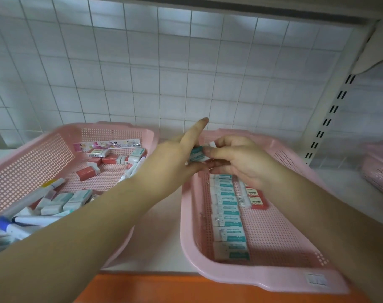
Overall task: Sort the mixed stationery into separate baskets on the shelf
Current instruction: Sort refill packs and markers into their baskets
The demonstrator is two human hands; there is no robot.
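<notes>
Pink plastic is making up both baskets you are working over, and both are sitting on the white shelf (pixel 162 215) in front of a tiled wall (pixel 164 73). You are holding your hands together above the far end of the right basket (pixel 262 278). Your left hand (pixel 171 162) is pinching a small stack of erasers (pixel 198 153) with teal-and-white sleeves, with its thumb underneath and its index finger pointing straight out toward the wall. Your right hand (pixel 241 160) is curling its fingers around the other side of the same stack, so both hands are gripping it and it is hanging clear of the basket floor.

Below your hands, a row of teal erasers (pixel 227 215) is running down the right basket from far to near, each one touching the next. A few red erasers (pixel 255 199) are lying just beside that row, on its right.

Your left forearm is crossing over the left basket (pixel 33 145), which is holding the mixed items: loose red and teal erasers, several markers (pixel 28 197) at the near left, and a long patterned ruler pack (pixel 107 145) leaning against the far wall. A third pink basket (pixel 378 171) is showing at the right edge, well apart from the other two.
</notes>
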